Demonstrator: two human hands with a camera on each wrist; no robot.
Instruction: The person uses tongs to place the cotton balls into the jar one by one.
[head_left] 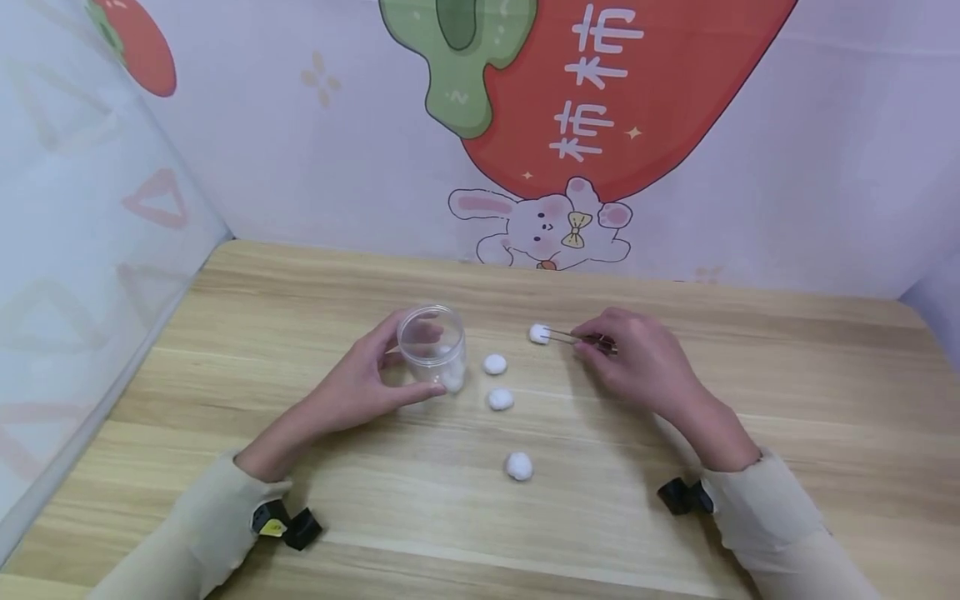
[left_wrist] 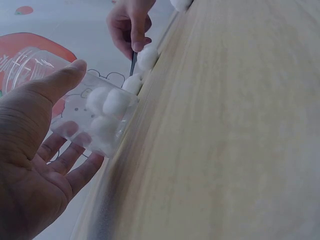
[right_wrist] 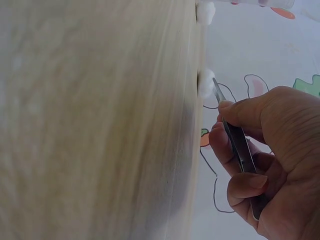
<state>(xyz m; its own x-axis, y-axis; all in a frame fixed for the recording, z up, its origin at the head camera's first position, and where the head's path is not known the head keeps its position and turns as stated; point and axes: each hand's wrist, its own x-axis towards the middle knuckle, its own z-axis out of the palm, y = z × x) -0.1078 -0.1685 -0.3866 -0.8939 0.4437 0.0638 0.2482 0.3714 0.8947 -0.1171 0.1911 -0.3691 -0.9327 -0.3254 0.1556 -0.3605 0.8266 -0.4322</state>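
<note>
My left hand (head_left: 348, 383) holds a clear plastic jar (head_left: 432, 362) at the table's middle, thumb on the near side and fingers round the far side. Several white cotton balls (left_wrist: 116, 104) lie at the jar's bottom, and its mouth has no lid on. Between thumb and fingers my right hand (head_left: 637, 354) grips metal tweezers (right_wrist: 239, 145). Their tips reach either side of a cotton ball (head_left: 539, 334) on the table; whether they squeeze it cannot be told. Nearer the jar sit two more cotton balls, one (head_left: 495, 364) behind the other (head_left: 501, 399).
Another cotton ball (head_left: 519, 466) lies closer to the front on the wooden table (head_left: 405, 508). A printed cloth (head_left: 300, 167) with a rabbit and red fruit hangs along the back edge. Small black devices (head_left: 302, 529) are on both sleeves at the wrists.
</note>
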